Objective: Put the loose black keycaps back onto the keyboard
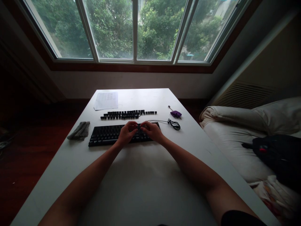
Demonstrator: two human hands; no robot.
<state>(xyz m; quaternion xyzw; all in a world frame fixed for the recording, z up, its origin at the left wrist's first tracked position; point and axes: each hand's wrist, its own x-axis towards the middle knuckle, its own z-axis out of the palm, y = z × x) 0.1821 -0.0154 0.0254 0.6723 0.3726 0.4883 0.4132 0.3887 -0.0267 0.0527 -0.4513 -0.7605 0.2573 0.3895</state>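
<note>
A black keyboard (pixel 104 133) lies across the white table, in front of me. Both hands are over its right half. My left hand (pixel 128 131) has its fingers curled in, thumb and fingertips close together near the keys. Just beside it, my right hand (pixel 151 130) is bent the same way, its fingertips pointing at the left hand's. Whatever sits between the fingertips is too small and dark to make out. Behind the keyboard, several loose black keycaps (pixel 122 115) stand in uneven rows. A coiled black cable (pixel 174 124) lies to the right, its thin lead running back toward the keyboard.
A grey cloth (pixel 80 131) rests left of the keyboard. Printed paper (pixel 107 100) lies at the table's far left. A purple object (pixel 176 114) with a thin stick beside it is at the right. Beyond the table's right edge is a pale cushioned seat (pixel 225 141) with a dark bag.
</note>
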